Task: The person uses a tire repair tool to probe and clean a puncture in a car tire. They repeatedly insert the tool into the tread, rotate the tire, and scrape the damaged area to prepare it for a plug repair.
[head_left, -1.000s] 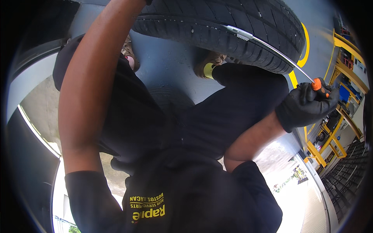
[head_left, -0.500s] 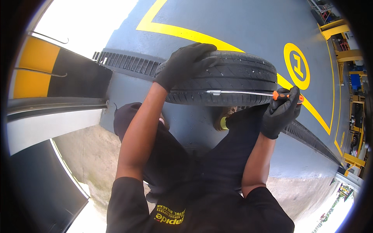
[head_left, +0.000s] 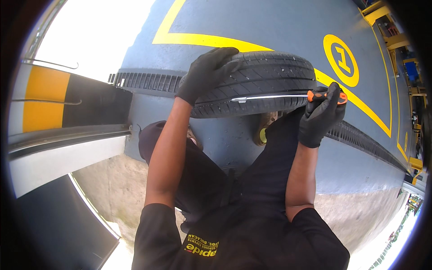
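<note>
A black tire (head_left: 274, 74) stands in front of me with its tread facing up. My left hand (head_left: 208, 74), in a dark glove, curls over the tread's left end and holds it. In my gloved right hand (head_left: 321, 114) is a screwdriver-like tool (head_left: 274, 96), the fingers closed around its orange-and-black handle at the tire's right end. Its long metal shaft lies across the near part of the tread, pointing left. A small metal piece sits near the tip, at or just above the tread; contact is unclear. My legs are bent on the near side of the tire.
Grey floor with yellow lines (head_left: 202, 39) and a painted circle (head_left: 342, 60) lies beyond the tire. A drain grate (head_left: 148, 82) runs behind it. A yellow-and-black panel (head_left: 47, 100) stands at left. Yellow equipment (head_left: 396, 42) lines the far right.
The whole view has shifted slightly. The tool's handle end has risen, so the shaft now slants up toward the right. My left hand keeps its place on the tire.
</note>
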### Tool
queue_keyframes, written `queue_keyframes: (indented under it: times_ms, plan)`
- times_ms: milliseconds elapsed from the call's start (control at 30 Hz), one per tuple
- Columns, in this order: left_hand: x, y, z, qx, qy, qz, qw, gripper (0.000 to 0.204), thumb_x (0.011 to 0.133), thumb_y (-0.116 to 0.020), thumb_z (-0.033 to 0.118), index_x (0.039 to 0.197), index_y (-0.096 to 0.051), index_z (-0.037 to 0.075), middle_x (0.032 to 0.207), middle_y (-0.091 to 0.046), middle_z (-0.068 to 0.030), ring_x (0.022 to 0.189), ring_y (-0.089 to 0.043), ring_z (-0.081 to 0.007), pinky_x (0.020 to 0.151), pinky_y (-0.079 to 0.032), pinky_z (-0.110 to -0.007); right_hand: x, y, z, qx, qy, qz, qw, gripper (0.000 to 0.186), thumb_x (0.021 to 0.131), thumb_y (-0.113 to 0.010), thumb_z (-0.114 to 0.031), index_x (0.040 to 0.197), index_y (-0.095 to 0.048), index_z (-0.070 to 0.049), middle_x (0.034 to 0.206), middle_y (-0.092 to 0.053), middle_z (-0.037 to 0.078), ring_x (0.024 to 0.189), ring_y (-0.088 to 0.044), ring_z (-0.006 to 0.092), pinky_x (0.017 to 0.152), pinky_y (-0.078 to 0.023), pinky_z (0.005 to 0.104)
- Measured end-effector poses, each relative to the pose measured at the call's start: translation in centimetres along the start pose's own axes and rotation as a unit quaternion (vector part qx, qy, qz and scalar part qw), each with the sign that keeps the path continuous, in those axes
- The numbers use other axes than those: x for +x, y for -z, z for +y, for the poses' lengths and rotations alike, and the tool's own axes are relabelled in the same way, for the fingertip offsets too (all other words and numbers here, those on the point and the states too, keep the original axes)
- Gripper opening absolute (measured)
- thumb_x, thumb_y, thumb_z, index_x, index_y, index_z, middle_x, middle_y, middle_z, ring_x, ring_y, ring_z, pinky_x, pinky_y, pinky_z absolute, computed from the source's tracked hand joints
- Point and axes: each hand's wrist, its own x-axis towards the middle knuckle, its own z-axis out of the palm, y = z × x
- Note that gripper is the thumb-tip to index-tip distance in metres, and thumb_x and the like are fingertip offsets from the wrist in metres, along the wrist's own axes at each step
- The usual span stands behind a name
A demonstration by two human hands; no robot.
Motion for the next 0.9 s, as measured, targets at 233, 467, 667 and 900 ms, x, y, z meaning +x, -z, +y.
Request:
queue_keyframes:
  times_ms: [233, 467, 667, 900]
  plan:
    - [0.1, -0.1, -0.5, 0.006, -0.019, 0.009, 1.0, 0.042, 0.101, -0.068, 0.031, 0.133, -0.067, 0.004, 0.122, -0.074, -0.0157, 0.11, -0.072, -0.0274, 0.097, -0.054, -0.036, -0.3, -0.5, 0.2, -0.002, -0.006, 0.01, 1.0, 0.025, 0.107, -0.058, -0.025, 0.098, -0.055, -0.001, 0.081, -0.064, 0.006, 0.067, -0.06, 0.0078, 0.058, -0.05, 0.0213]
    - [0.3, -0.3, -0.8, 0.011, -0.034, 0.006, 0.999, 0.047, 0.101, -0.067, 0.037, 0.135, -0.066, 0.004, 0.126, -0.072, -0.0171, 0.114, -0.07, -0.0295, 0.099, -0.053, -0.038, -2.9, -2.7, 0.3, -0.034, -0.039, -0.05, 0.997, 0.027, 0.106, -0.059, -0.026, 0.099, -0.053, -0.001, 0.079, -0.064, 0.007, 0.063, -0.06, 0.0093, 0.054, -0.049, 0.0219]
    - [0.3, -0.1, -0.6, -0.013, -0.013, -0.02, 1.0, 0.049, 0.1, -0.067, 0.038, 0.135, -0.065, 0.003, 0.125, -0.072, -0.0177, 0.113, -0.07, -0.0308, 0.099, -0.053, -0.039, -2.5, -2.2, 1.0, -0.166, 0.122, -0.054, 0.977, 0.025, 0.105, -0.061, -0.021, 0.1, -0.051, 0.0, 0.074, -0.063, 0.009, 0.062, -0.062, 0.0114, 0.056, -0.052, 0.0249]
    - [0.2, 0.0, -1.0, -0.013, -0.037, -0.004, 0.999, 0.049, 0.1, -0.066, 0.039, 0.135, -0.066, 0.005, 0.126, -0.072, -0.0171, 0.113, -0.07, -0.0325, 0.099, -0.053, -0.04, -4.0, -3.4, -1.2, -0.074, 0.057, -0.029, 0.995, 0.022, 0.105, -0.062, -0.019, 0.099, -0.049, -0.001, 0.075, -0.065, 0.01, 0.059, -0.062, 0.0133, 0.054, -0.053, 0.0252]
